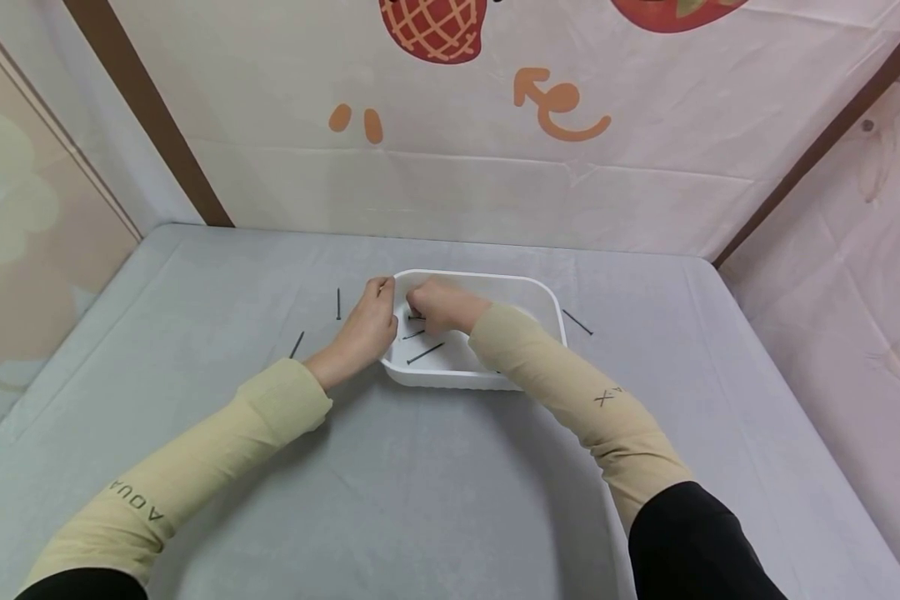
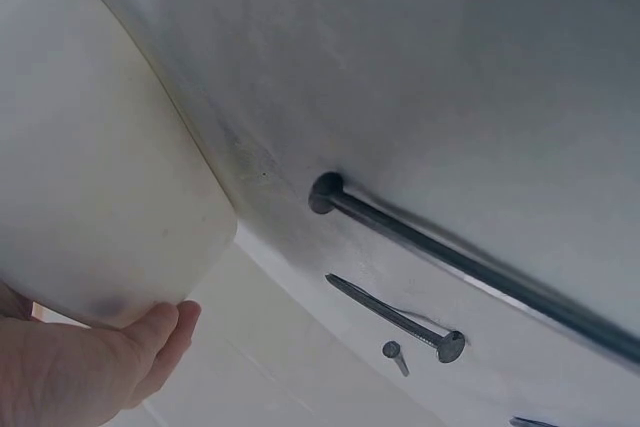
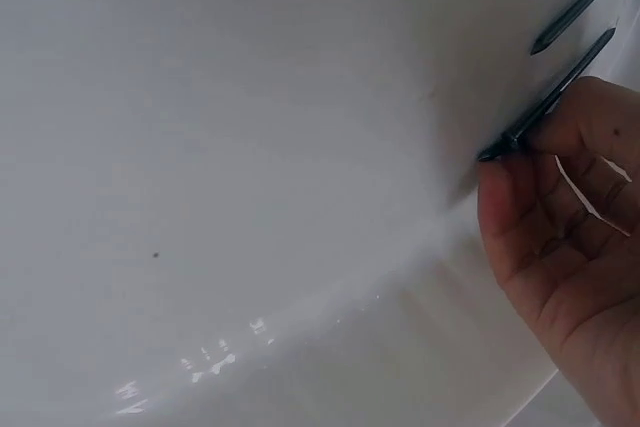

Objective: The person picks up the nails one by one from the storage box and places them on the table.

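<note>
A white tray [image 1: 457,379] with rounded corners stands on the table. My left hand [image 1: 363,329] grips its left rim; in the left wrist view, the fingers [image 2: 150,332] meet the tray's edge. Inside the tray, at its left end, is my right hand [image 1: 442,306]. It pinches a dark nail [image 3: 560,97] between thumb and finger in the right wrist view. Another nail [image 3: 580,7] lies close by on the tray floor. From above, a nail [image 1: 425,353] shows near the tray's front wall, with a shorter-looking one [image 1: 414,334] behind it.
Left of the tray, two loose nails lie on the grey table: an upright-looking nail [image 1: 338,304] and a slanted nail [image 1: 297,345]. Beyond the tray's right end is another nail [image 1: 577,322]. A printed curtain [image 1: 457,192] hangs behind the table's far edge.
</note>
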### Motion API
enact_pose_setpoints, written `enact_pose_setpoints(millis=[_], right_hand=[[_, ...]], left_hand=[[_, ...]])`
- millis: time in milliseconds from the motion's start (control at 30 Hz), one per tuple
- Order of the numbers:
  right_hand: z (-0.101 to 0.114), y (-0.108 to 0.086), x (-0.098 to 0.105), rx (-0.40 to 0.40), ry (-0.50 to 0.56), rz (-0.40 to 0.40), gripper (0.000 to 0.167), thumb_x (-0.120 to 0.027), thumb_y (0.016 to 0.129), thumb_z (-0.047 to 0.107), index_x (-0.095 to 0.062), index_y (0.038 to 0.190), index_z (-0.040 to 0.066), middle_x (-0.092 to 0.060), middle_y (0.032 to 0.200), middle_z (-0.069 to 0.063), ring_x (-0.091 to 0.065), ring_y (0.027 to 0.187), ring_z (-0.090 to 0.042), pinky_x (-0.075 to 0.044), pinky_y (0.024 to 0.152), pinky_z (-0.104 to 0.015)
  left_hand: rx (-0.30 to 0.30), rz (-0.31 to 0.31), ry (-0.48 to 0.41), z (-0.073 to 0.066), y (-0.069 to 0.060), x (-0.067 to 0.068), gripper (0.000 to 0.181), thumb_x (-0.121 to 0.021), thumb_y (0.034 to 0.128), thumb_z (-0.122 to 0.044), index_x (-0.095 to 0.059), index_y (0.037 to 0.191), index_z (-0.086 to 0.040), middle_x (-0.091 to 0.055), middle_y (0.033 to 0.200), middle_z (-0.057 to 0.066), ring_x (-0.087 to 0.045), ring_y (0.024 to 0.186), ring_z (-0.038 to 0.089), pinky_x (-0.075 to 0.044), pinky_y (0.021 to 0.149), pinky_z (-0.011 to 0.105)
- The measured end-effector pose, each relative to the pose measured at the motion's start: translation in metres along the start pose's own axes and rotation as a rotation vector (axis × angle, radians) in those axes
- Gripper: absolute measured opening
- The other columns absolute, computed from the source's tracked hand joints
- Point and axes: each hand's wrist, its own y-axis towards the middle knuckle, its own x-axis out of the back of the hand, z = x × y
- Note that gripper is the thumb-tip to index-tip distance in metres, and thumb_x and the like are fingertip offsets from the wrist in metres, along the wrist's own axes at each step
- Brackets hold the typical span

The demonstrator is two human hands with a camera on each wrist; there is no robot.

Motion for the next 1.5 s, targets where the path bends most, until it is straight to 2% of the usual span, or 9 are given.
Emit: enact_pose_setpoints(millis=[267, 433, 733, 1033, 1267, 1500], right_hand=[[0.0, -0.002, 0.001, -0.024, 0.024, 0.033, 0.018, -0.059, 0.077, -0.002, -0.059, 0.094, 0.004, -0.06, 0.087, -0.005, -0.048, 0.075, -0.015, -0.044, 0.07, -0.025], [-0.001, -0.006, 0.003, -0.008, 0.02, 0.013, 0.016, -0.057, 0.076, -0.003, -0.06, 0.09, 0.003, -0.061, 0.085, -0.006, -0.049, 0.074, -0.016, -0.045, 0.07, -0.027], [-0.006, -0.011, 0.01, 0.032, 0.03, -0.006, 0.02, -0.057, 0.076, -0.005, -0.061, 0.095, 0.001, -0.062, 0.091, -0.008, -0.055, 0.081, -0.019, -0.046, 0.074, -0.029], [-0.009, -0.016, 0.015, 0.032, 0.048, -0.013, 0.021, -0.055, 0.077, -0.005, -0.064, 0.094, 0.0, -0.062, 0.086, -0.007, -0.048, 0.072, -0.015, -0.044, 0.068, -0.027], [-0.011, -0.019, 0.019, 0.044, 0.058, -0.045, 0.019, -0.056, 0.076, -0.003, -0.066, 0.092, 0.0, -0.063, 0.083, -0.007, -0.05, 0.072, -0.017, -0.044, 0.067, -0.028], [-0.013, -0.024, 0.025, 0.013, 0.124, -0.03, 0.021, -0.056, 0.079, -0.002, -0.065, 0.097, 0.0, -0.064, 0.087, -0.008, -0.052, 0.074, -0.017, -0.045, 0.067, -0.027]], left_hand=[[-0.005, -0.003, 0.002, 0.0, -0.001, 0.0, 0.053, -0.041, 0.0899, 0.003, -0.019, 0.137, 0.015, -0.022, 0.14, 0.029, -0.029, 0.129, 0.036, -0.029, 0.105, 0.04], [-0.002, -0.009, -0.001, 0.0, -0.001, -0.001, 0.053, -0.04, 0.0897, 0.003, -0.019, 0.137, 0.016, -0.022, 0.14, 0.029, -0.03, 0.128, 0.037, -0.031, 0.104, 0.04], [0.002, -0.014, -0.003, 0.0, 0.0, 0.0, 0.053, -0.04, 0.0886, 0.005, -0.019, 0.136, 0.016, -0.023, 0.139, 0.03, -0.032, 0.127, 0.038, -0.031, 0.103, 0.04], [0.011, -0.015, -0.002, -0.001, 0.001, 0.0, 0.053, -0.04, 0.088, 0.004, -0.02, 0.136, 0.015, -0.023, 0.139, 0.029, -0.032, 0.127, 0.038, -0.031, 0.104, 0.04], [0.017, -0.012, 0.002, -0.001, 0.001, -0.001, 0.054, -0.041, 0.0881, 0.004, -0.02, 0.137, 0.015, -0.023, 0.14, 0.028, -0.032, 0.127, 0.037, -0.032, 0.103, 0.04], [0.024, -0.01, 0.009, -0.001, 0.001, -0.001, 0.054, -0.04, 0.0884, 0.004, -0.02, 0.137, 0.014, -0.023, 0.14, 0.028, -0.032, 0.128, 0.036, -0.032, 0.104, 0.039]])
